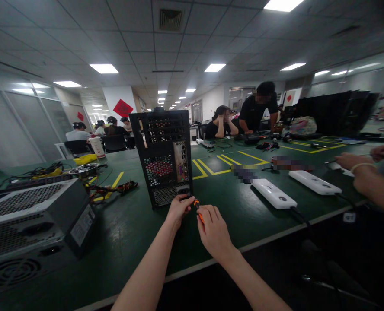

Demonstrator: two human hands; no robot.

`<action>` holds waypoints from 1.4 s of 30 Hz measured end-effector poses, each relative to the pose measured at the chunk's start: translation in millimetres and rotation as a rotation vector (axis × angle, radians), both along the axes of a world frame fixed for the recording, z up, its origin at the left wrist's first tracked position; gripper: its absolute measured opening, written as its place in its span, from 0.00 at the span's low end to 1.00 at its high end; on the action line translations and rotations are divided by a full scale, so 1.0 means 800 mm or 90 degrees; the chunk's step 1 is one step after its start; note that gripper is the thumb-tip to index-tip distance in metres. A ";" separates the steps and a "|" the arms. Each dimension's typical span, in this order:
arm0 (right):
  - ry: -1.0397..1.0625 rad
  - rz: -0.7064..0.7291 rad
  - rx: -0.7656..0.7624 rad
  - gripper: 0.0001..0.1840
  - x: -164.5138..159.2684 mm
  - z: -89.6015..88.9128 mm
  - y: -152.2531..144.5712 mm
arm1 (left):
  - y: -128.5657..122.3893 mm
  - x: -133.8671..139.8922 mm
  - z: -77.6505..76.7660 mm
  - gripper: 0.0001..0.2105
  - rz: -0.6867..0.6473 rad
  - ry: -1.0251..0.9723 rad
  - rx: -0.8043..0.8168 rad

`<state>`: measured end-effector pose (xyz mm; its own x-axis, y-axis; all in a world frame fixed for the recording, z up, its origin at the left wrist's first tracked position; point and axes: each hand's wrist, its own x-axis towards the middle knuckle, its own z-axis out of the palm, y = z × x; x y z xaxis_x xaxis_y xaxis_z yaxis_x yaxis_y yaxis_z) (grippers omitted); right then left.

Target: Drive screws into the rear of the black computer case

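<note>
A black computer case point(166, 157) stands upright on the green table, its back panel with ports and a vented power supply turned toward me. At the lower right corner of that panel, my left hand point(178, 209) is closed in a pinch; what lies between the fingertips is too small to make out. My right hand point(213, 229) is wrapped round an orange and black screwdriver point(196, 203). The screwdriver's front end is beside my left fingertips, close to the case's lower edge. Its tip cannot be seen clearly.
On the left sit a grey power supply unit point(43, 220), bundled cables point(120, 188), a metal bowl point(83, 169) and a paper cup point(97, 147). White power banks point(273, 193) lie to the right. Another person's hands point(357, 166) work at the far right; more people sit behind.
</note>
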<state>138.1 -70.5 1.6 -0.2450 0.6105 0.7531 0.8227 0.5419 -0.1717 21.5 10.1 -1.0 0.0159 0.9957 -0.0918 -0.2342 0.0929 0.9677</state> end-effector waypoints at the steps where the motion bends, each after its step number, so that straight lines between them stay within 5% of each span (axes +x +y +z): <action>1: -0.014 0.012 0.005 0.09 0.000 0.001 0.000 | -0.001 0.000 0.001 0.24 -0.001 0.000 -0.001; 11: 0.081 -0.070 -0.073 0.14 -0.001 -0.001 -0.001 | -0.005 0.004 0.007 0.23 0.008 -0.021 -0.002; 20: -0.006 -0.001 -0.003 0.13 0.002 0.001 0.000 | -0.002 0.003 0.002 0.24 0.004 0.001 0.013; 30: 0.139 -0.035 -0.050 0.14 0.000 0.000 0.001 | -0.001 0.004 0.002 0.22 0.002 -0.021 0.025; 42: 0.102 0.003 0.014 0.13 0.002 0.003 0.001 | 0.002 -0.004 0.004 0.12 -0.006 -0.080 -0.016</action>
<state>139.9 -69.5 4.1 -0.1238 0.5923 0.7962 0.7829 0.5513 -0.2884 18.4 11.7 2.1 0.0382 0.9928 -0.1137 -0.3532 0.1198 0.9279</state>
